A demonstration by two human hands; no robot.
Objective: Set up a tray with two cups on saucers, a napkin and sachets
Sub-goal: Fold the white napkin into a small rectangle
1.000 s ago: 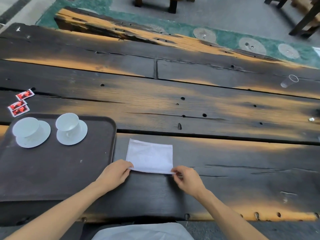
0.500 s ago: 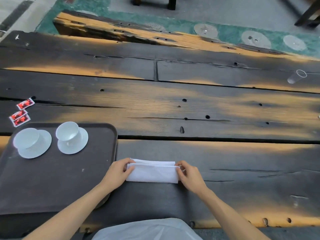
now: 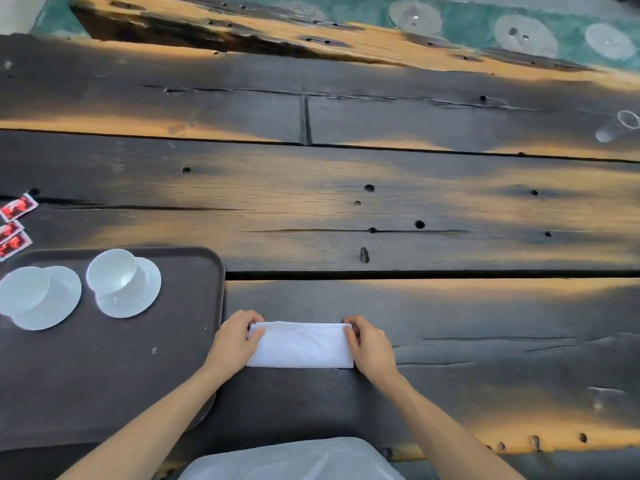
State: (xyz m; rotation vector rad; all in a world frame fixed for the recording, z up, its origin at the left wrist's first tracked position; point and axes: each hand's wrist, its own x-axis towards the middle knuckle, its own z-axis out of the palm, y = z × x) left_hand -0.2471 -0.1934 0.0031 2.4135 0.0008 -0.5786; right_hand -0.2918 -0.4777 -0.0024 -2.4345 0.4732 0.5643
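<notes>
since a second ago the napkin (image 3: pixel 300 345) has gone from an open square, pinched at its near corners, to a narrow folded strip, and both hands have come up to its two short ends.

head view: the white napkin lies flat on the dark wooden table (image 3: pixel 346 209), just to the right of the tray (image 3: pixel 104 375) and apart from its edge. the left hand (image 3: pixel 233 342) curls its fingers over the strip's left end, thumb on top, pinching the cloth; its forearm crosses the tray's near right corner. the right hand (image 3: pixel 369 346) grips the right end the same way, fingertips tucked over the far corner. two white cups stand on white saucers at the tray's far left: the right cup (image 3: pixel 110 271) sits on its saucer (image 3: pixel 138 296), and the left cup (image 3: pixel 24 289) on its saucer (image 3: pixel 52 303) is cut by the frame edge. three red sachets (image 3: pixel 15 223) lie on the table beyond the tray, at the left edge, none on the tray. a clear plastic cup (image 3: pixel 618 126) lies on its side far off to the right.
</notes>
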